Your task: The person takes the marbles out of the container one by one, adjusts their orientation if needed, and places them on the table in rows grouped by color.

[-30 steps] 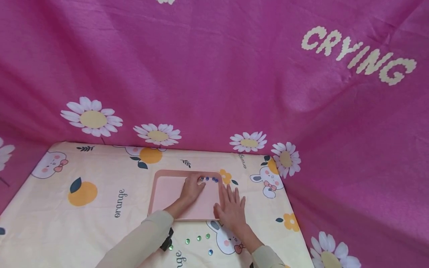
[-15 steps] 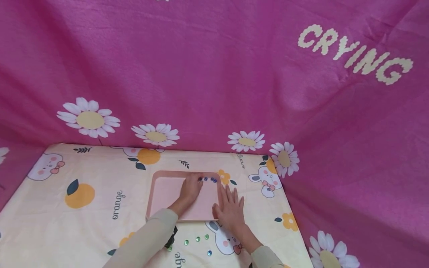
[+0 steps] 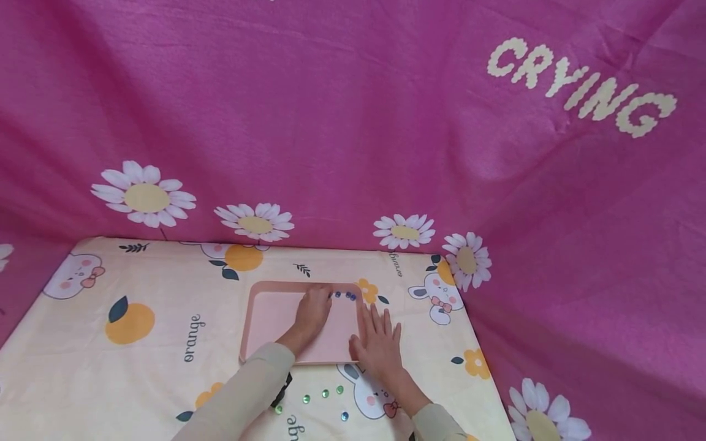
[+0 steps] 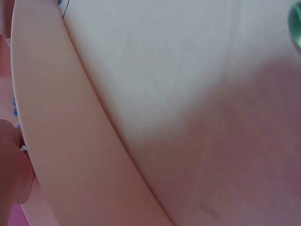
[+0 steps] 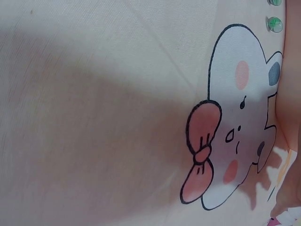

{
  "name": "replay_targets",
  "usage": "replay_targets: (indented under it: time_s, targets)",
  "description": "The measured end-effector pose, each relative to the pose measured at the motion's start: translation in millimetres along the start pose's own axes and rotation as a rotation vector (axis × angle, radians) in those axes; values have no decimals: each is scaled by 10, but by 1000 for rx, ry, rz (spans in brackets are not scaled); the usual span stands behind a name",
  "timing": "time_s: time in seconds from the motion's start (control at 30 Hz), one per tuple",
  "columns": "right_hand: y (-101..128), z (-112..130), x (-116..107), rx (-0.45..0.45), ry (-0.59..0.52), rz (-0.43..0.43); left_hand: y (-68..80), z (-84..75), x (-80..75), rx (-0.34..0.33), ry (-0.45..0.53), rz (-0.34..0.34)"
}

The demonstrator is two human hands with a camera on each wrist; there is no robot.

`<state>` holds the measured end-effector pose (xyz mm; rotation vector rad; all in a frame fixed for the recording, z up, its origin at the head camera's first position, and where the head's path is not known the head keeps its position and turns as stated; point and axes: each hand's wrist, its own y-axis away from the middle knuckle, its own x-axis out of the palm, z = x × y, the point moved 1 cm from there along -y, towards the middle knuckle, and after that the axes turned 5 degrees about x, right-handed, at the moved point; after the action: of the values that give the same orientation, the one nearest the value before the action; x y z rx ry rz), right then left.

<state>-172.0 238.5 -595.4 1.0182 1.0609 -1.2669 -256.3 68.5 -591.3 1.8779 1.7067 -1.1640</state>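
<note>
A pink tray [image 3: 270, 318] lies on the printed cloth, and its rim [image 4: 61, 141] fills the left wrist view. A short row of blue beads [image 3: 345, 296] sits along the tray's far right edge. My left hand [image 3: 313, 309] rests inside the tray, its curled fingertips pinching the leftmost bead of that row. A fingertip [image 4: 14, 169] shows beside the blue beads [image 4: 14, 106]. My right hand [image 3: 378, 343] lies flat with fingers spread on the cloth, against the tray's right edge, holding nothing.
Several green beads [image 3: 325, 392] and one blue bead [image 3: 344, 416] lie loose on the cloth near the front edge, between my forearms. Green beads [image 5: 274, 23] also show beside a rabbit print [image 5: 235, 127]. A pink daisy sheet [image 3: 353, 122] rises behind and to the right.
Both hands stay where they were; the left hand's fingertips remain at the row of blue beads. Only the head view has shifted slightly.
</note>
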Motion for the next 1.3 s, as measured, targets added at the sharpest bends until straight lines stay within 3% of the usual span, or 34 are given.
replay_targets:
  time_s: [0.23,0.37,0.5,0.77,0.9,1.1,1.3]
  targets:
    - [-1,21,-9,-15,6,-16,58,36,-34,-23,142,-40]
    - [12,22,-22,-14,8,-11,161,22,-102,-13,239,-78]
    - [15,8,-16,-14,-3,-15,265,-2,-194,-12,276,-111]
    - [-8,-8,2,-20,10,-22,477,-43,-334,-70,442,-71]
    - [-6,-10,10,-28,5,-32,636,-131,-384,-45,470,-53]
    - [-8,0,17,-28,3,-32,908,-302,-493,-22,545,48]
    - [-7,0,23,-17,18,-23,1140,-384,-500,7,599,120]
